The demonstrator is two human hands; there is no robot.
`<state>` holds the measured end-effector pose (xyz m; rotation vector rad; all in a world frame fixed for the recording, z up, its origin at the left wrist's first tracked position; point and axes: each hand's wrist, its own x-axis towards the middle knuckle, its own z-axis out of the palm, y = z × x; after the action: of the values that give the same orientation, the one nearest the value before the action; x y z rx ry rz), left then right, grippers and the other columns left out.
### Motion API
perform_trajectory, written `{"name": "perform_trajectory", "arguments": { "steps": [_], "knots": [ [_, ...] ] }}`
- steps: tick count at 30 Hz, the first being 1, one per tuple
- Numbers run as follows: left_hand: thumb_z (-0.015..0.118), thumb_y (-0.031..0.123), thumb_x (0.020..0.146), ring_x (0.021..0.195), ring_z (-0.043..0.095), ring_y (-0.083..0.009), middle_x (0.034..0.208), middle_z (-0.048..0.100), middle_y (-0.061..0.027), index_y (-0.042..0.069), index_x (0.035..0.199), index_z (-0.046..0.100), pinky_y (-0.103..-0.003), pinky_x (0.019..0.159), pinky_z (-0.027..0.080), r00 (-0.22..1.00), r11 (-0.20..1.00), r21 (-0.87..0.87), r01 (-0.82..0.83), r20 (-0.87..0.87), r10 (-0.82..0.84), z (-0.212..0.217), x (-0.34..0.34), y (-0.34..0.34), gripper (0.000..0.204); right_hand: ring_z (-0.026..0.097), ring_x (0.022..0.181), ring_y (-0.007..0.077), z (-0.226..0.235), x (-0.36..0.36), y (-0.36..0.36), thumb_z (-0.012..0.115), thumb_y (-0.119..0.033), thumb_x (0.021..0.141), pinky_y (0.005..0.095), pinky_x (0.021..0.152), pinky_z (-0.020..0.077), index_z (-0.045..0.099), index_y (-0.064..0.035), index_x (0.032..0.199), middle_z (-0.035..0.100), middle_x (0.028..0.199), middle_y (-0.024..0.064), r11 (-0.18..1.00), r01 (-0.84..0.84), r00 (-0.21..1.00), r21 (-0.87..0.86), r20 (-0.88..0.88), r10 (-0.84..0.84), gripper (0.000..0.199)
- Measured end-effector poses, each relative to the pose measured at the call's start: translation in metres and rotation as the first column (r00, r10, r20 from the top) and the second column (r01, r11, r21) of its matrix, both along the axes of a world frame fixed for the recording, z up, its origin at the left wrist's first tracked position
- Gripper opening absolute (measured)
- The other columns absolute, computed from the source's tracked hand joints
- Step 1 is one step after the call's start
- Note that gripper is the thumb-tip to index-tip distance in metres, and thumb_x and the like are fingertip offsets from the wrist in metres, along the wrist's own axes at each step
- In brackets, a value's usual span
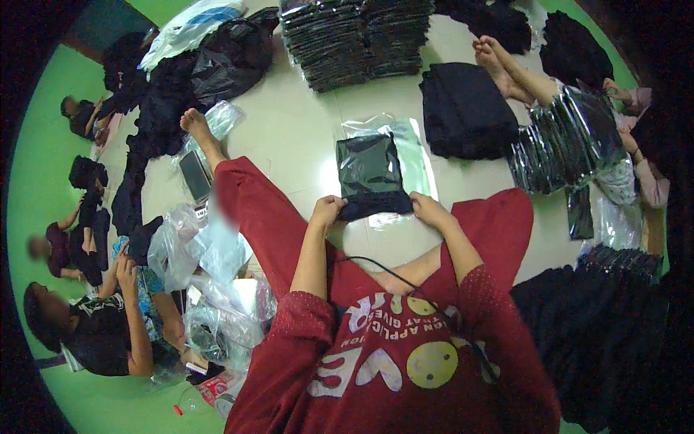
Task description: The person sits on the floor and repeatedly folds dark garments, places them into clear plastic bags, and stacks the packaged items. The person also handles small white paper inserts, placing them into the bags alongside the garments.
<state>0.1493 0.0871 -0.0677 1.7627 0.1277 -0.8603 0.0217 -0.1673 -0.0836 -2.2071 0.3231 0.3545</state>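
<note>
On the floor before me lies a black folded garment (pixel 374 207), its far part under clear, shiny plastic that looks like a bag (pixel 369 165). My left hand (pixel 329 210) pinches the garment's near left corner. At the near right corner, my right hand (pixel 428 210) is closed on the same cloth edge. Beneath and beyond the garment, more clear plastic bags (pixel 416 155) lie flat, with a pale green patch showing through. The fingertips are small in view, so I cannot tell whether they also grip the plastic.
A tall stack of bagged black garments (pixel 354 43) stands beyond. A black cloth pile (pixel 463 108) sits to its right, near another person's feet and more bagged garments (pixel 557 145). Loose plastic bags (pixel 224 318) and a phone (pixel 194 176) lie left. Several people sit along the left wall.
</note>
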Motion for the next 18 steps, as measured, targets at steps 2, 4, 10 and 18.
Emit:
{"name": "perform_trajectory", "arguments": {
  "steps": [2, 4, 10, 18],
  "knots": [
    [0.059, 0.017, 0.079, 0.053, 0.051, -0.0143, 0.066, 0.052, -0.0029, 0.002, 0.077, 0.057, -0.034, 0.049, 0.051, 0.997, 0.999, -0.027, -0.045, -0.064, 0.043, -0.002, -0.001, 0.000, 0.015, 0.061, 0.080, 0.0336, -0.001, 0.004, -0.003, 0.041, -0.011, 0.083, 0.0399, 0.068, 0.0469, 0.053, -0.0031, 0.102, 0.061, 0.085, 0.0218, 1.000, 0.018, 0.999, 0.019, -0.029, -0.017, 0.024],
    [0.058, 0.017, 0.079, 0.055, 0.051, -0.0144, 0.068, 0.053, -0.0033, 0.002, 0.079, 0.057, -0.034, 0.050, 0.052, 0.994, 0.998, -0.050, -0.044, -0.100, 0.039, -0.002, -0.001, -0.001, 0.015, 0.061, 0.066, 0.0271, -0.002, 0.008, -0.008, 0.040, -0.009, 0.083, 0.0359, 0.056, 0.0462, 0.053, -0.0025, 0.101, 0.062, 0.077, 0.0167, 0.985, 0.055, 0.989, 0.161, -0.148, -0.031, 0.024],
    [0.047, 0.014, 0.083, 0.060, 0.059, -0.0211, 0.071, 0.052, -0.0057, -0.002, 0.094, 0.057, -0.034, 0.051, 0.055, 0.974, 0.993, -0.016, -0.117, -0.198, 0.112, 0.006, -0.002, -0.003, 0.022, 0.053, 0.041, 0.0143, 0.000, 0.013, -0.014, 0.035, -0.007, 0.084, 0.0283, 0.034, 0.0387, 0.051, -0.0018, 0.096, 0.061, 0.069, 0.0089, 0.936, 0.133, 0.967, 0.326, -0.252, -0.049, 0.021],
    [0.046, 0.011, 0.084, 0.060, 0.059, -0.0202, 0.073, 0.053, -0.0054, -0.001, 0.092, 0.056, -0.034, 0.053, 0.057, 0.974, 0.996, -0.016, -0.090, -0.212, 0.084, 0.007, -0.003, -0.002, 0.018, 0.058, 0.046, 0.0157, 0.005, 0.016, -0.018, 0.032, -0.007, 0.087, 0.0268, 0.035, 0.0428, 0.046, -0.0020, 0.105, 0.063, 0.077, 0.0109, 0.891, 0.202, 0.948, 0.407, -0.308, -0.075, 0.023]
  ]
}}
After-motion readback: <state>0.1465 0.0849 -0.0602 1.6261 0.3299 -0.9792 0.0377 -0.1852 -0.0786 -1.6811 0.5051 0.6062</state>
